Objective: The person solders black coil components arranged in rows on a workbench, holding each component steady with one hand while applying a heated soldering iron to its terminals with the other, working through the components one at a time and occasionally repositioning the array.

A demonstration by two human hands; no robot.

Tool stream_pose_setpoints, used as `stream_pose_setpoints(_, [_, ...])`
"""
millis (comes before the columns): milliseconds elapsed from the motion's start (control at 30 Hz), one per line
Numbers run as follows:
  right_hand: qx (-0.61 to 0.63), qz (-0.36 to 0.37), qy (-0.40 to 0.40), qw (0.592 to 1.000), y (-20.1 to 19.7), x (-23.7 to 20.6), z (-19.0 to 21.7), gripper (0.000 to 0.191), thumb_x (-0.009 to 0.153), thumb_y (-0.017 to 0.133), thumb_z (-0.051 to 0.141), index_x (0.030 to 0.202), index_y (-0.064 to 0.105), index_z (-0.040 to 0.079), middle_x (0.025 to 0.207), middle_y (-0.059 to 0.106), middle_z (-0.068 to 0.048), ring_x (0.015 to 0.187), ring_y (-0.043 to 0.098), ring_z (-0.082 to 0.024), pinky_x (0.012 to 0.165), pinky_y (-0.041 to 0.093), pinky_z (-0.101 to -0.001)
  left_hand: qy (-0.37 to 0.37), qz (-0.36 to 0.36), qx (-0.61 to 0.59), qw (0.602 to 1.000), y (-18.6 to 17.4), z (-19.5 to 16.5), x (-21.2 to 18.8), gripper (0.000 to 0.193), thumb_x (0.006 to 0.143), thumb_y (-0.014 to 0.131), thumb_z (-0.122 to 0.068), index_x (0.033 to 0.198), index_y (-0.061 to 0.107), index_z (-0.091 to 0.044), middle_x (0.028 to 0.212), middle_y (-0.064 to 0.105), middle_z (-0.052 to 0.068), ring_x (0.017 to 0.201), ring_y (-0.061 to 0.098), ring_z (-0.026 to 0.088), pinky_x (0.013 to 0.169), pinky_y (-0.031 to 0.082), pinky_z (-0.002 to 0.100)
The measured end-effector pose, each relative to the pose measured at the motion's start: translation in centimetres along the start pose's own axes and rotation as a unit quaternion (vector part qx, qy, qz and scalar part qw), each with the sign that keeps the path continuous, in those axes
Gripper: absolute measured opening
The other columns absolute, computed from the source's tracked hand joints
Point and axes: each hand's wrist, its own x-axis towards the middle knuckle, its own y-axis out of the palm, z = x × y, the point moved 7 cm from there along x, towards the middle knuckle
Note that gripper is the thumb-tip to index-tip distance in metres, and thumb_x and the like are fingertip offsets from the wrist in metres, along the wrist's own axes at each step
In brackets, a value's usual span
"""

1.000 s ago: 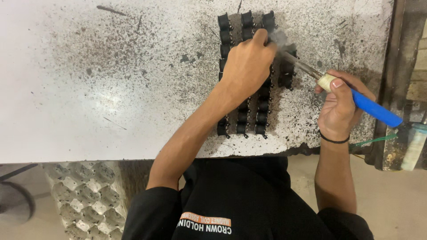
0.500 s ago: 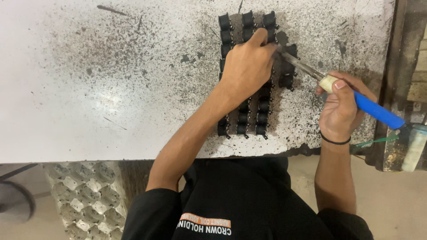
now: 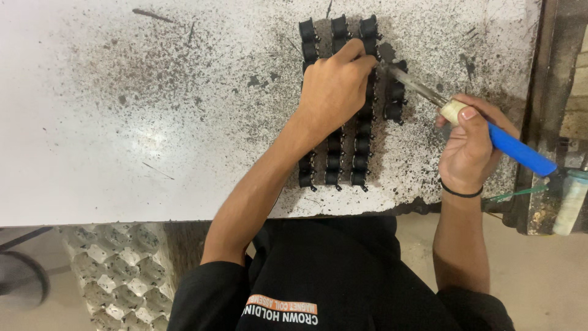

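Your left hand still pinches a black part | right hand still grips iron, tip unmoved | worktop unchanged

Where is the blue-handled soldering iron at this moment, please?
In the head view, the soldering iron is at the right, held in the right hand, its metal tip reaching left to the rows of black parts beside the left hand.

A workshop is shown: a white surface speckled with dark burn marks, rows of small black components laid out, and a blue-handled soldering iron being used.
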Motion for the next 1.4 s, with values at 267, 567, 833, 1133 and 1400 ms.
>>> stream_pose_setpoints(267, [0.001,0.022,0.004,1.000,0.3,0.0,0.1,0.023,0.105,0.068,0.008,0.115,0.070,-0.012,0.104,0.071,-0.020,0.089,0.069,-0.027,0.077,0.058,-0.0367,0.005,0.055,0.039,0.998,1.1,0.1,0.7,0.015,0.082,0.067,-0.001,0.095,0.075,-0.002,0.100,0.066,0.015,0.070,0.074,0.033,0.059,0.061,0.041])
stream_pose_setpoints(567, [0.006,0.008,-0.009,1.000,-0.5,0.1,-0.1,0.024,0.104,0.069,0.009,0.116,0.071,-0.012,0.102,0.070,-0.020,0.088,0.069,-0.027,0.075,0.058,-0.0365,0.002,0.055,0.037,0.998,0.8,-0.2,0.8,0.022,0.084,0.067,0.000,0.104,0.074,-0.004,0.101,0.065,0.014,0.073,0.073,0.035,0.062,0.062,0.042])
stream_pose_setpoints(833, [0.002,-0.023,-0.079,0.997,-1.1,-3.5,-0.3,0.021,0.099,0.070,0.006,0.114,0.071,-0.009,0.100,0.069,-0.019,0.082,0.067,-0.026,0.072,0.059,-0.0366,-0.021,0.013,-0.020,0.999,-2.2,-1.4,-2.2,0.017,0.092,0.067,-0.002,0.109,0.069,-0.005,0.106,0.059,0.011,0.074,0.073,0.031,0.059,0.060,0.041])
stream_pose_setpoints(1133, [-0.035,-0.020,-0.070,0.997,-0.9,-4.0,-0.3,0.024,0.102,0.073,0.008,0.116,0.071,-0.012,0.098,0.067,-0.018,0.081,0.067,-0.026,0.074,0.058,-0.0359,-0.016,0.039,-0.004,0.999,-0.5,-0.7,-2.9,0.017,0.087,0.069,-0.004,0.102,0.077,-0.009,0.099,0.066,0.009,0.065,0.072,0.029,0.052,0.058,0.039])
stream_pose_setpoints(1400, [-0.008,-0.021,-0.056,0.998,-1.2,-3.7,-0.5,0.022,0.100,0.071,0.006,0.113,0.071,-0.012,0.098,0.068,-0.020,0.080,0.068,-0.027,0.069,0.058,-0.0375,-0.001,0.072,0.008,0.997,0.7,-0.8,-2.1,0.018,0.083,0.067,-0.001,0.098,0.076,-0.005,0.098,0.064,0.014,0.067,0.073,0.033,0.057,0.061,0.041])
